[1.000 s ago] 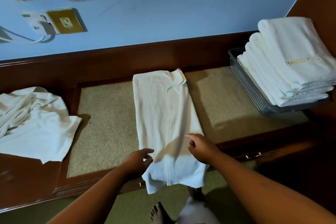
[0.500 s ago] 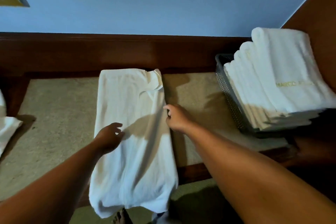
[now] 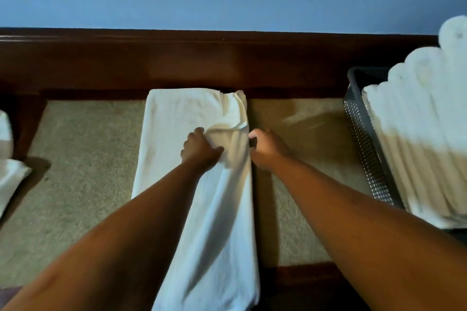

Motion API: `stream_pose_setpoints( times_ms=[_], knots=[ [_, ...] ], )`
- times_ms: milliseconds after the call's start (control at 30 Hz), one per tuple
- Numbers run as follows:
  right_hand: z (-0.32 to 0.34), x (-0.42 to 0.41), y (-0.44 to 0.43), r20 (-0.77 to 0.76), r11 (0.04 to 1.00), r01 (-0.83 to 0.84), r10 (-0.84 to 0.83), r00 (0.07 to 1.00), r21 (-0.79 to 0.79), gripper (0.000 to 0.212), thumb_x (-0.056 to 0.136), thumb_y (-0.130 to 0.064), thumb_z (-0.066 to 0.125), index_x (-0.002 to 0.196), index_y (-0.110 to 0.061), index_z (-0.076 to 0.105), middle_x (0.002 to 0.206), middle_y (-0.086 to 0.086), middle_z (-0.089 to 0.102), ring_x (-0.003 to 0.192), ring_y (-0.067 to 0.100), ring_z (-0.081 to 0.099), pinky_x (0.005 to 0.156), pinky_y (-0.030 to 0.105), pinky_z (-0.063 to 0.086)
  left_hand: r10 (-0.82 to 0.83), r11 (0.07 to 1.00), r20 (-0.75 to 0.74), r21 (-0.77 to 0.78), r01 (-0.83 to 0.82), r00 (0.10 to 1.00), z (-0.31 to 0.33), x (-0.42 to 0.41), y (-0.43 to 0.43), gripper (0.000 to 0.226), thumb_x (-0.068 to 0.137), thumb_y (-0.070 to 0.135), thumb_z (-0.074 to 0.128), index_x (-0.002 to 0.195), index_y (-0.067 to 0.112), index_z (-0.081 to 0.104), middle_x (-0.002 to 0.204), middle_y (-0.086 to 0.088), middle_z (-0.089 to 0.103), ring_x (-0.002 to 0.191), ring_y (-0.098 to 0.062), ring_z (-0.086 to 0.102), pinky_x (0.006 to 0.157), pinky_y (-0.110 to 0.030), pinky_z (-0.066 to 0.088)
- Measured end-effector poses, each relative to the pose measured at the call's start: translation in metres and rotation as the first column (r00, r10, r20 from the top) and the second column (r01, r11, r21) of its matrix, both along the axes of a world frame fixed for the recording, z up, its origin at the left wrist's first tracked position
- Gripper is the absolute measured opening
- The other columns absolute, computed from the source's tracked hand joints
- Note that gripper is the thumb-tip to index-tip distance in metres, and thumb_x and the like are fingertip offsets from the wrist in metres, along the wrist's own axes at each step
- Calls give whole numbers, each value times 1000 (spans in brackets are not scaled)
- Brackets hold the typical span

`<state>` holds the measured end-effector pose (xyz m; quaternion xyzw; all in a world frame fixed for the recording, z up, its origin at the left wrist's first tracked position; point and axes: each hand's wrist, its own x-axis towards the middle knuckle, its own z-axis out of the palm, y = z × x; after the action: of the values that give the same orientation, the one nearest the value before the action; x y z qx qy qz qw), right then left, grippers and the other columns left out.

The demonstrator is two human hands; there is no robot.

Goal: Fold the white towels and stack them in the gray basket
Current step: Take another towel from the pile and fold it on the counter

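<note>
Curling the left fingers point(image 3: 196, 134) down into a bunched ridge of the white towel point(image 3: 174, 118) and clamping onto it, so gripping for real with the left hand point(image 3: 201, 150). Tucking the right fingers point(image 3: 254, 136) together against the strip's right edge, looking like pinching it, and keeping the right hand point(image 3: 269, 150) just beside the left with that ridge between.

Lying lengthwise down the middle of the frame, already folded into a long strip. Touching the dark wooden rim point(image 3: 227, 58) at top centre and hanging off the near edge of the beige tabletop point(image 3: 83, 159) at the bottom.

Guessing at soft, light, floppy terry here, imo. Bending anywhere, not breaking, not really slipping either, but going out of square when dragged by one corner. Betting on grabbing both long edges at the same level and bringing the end over in one go, and flattening that crumpled flap at the strip's upper right first.

Sitting at the right of the frame: gray basket point(image 3: 358, 121) with a perforated wall, holding a stack of folded towels point(image 3: 417, 134) and piling way above its rim. Probably needing a square landing on top, or risking a lean.

Also peeking in at the left edge: loose white cloth point(image 3: 10, 177), not folded yet
</note>
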<state>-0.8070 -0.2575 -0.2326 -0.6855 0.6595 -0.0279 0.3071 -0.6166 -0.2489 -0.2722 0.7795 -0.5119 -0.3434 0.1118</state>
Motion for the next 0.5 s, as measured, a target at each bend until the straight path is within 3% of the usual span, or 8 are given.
stream_pose_setpoints(
  times_ms=[167, 233, 333, 433, 500],
  knots=[
    [-8, 1, -12, 15, 998, -45, 45, 999, 43, 45, 91, -21, 56, 136, -24, 51, 136, 6, 47, 119, 29, 53, 93, 37, 47, -77, 997, 149, 13, 76, 986, 1, -8, -21, 39, 97, 41, 56, 128, 17, 49, 123, -12, 57, 116, -36, 53, 96, -46, 42],
    [-9, 4, -17, -1, 997, -66, 66, 998, 44, 40, 92, -20, 54, 131, -24, 52, 133, 6, 47, 114, 29, 55, 87, 36, 47, -14, 998, 45, -67, 17, 999, 3, -1, -24, 24, 100, 36, 51, 112, 15, 51, 106, -8, 56, 101, -33, 56, 81, -40, 45],
    [-7, 12, -29, -12, 993, -116, 116, 993, 16, 37, 94, -21, 52, 131, -22, 52, 134, 7, 47, 112, 28, 55, 84, 34, 45, 167, 960, -210, -189, -208, 963, 11, 14, -21, 18, 101, 26, 47, 97, 9, 47, 83, -3, 52, 75, -21, 51, 57, -30, 35],
    [-3, 27, -36, -5, 986, -167, 167, 986, -9, 44, 98, -25, 49, 142, -24, 47, 146, 2, 40, 125, 24, 50, 94, 36, 47, 352, 880, -307, -212, -424, 884, 17, 39, -22, 19, 102, 27, 48, 96, 8, 47, 79, 0, 51, 71, -11, 46, 60, -30, 33],
    [-4, 43, -41, 1, 967, -256, 256, 967, -13, 48, 97, -26, 48, 145, -26, 46, 151, 1, 36, 132, 24, 44, 98, 37, 44, 411, 852, -285, -219, -476, 866, 15, 64, -26, 20, 100, 28, 50, 94, 9, 49, 76, 0, 51, 68, -12, 46, 63, -34, 32]
  ],
)
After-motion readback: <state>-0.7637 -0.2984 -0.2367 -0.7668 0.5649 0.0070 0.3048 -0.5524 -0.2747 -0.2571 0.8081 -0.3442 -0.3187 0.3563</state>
